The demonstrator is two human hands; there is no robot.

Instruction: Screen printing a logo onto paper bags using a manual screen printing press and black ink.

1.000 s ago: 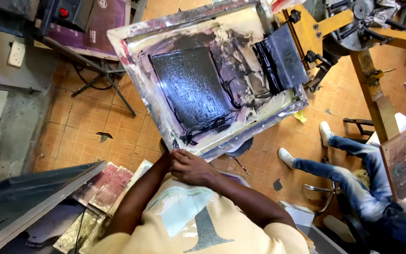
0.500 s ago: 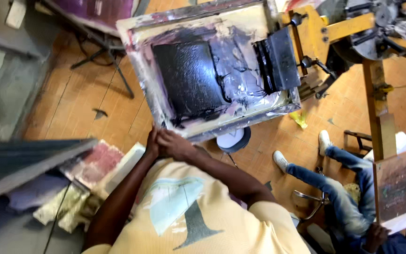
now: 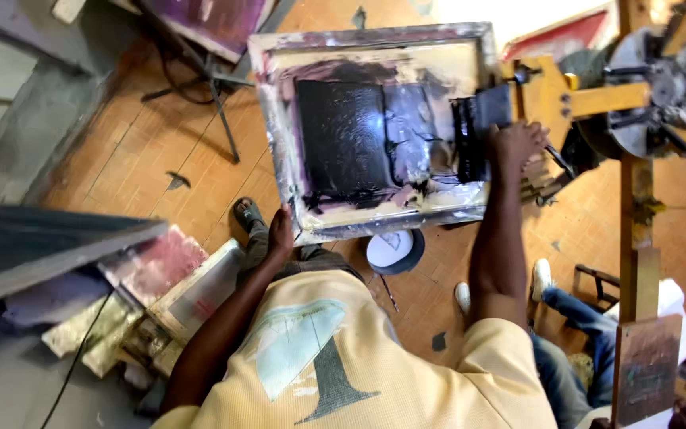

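Note:
A screen-printing frame (image 3: 279, 135) with a metal rim lies flat in front of me, its mesh covered in black ink (image 3: 343, 139). A black, ink-coated squeegee (image 3: 474, 135) stands at the frame's right end. My right hand (image 3: 518, 143) reaches out and grips the squeegee from its right side. My left hand (image 3: 282, 232) holds the frame's near left corner. My yellow shirt (image 3: 359, 365) fills the bottom of the view.
A yellow press arm and carousel (image 3: 589, 99) join the frame at the right. A white tub (image 3: 395, 250) sits on the tiled floor below the frame. Stacked used screens (image 3: 160, 290) lie at left. Another person's jeans-clad legs (image 3: 577, 314) and a wooden board (image 3: 645, 365) are at lower right.
Both hands were together at the frame's near edge. My right hand has since reached across to the squeegee, while the left stays at the near corner. The view has shifted left.

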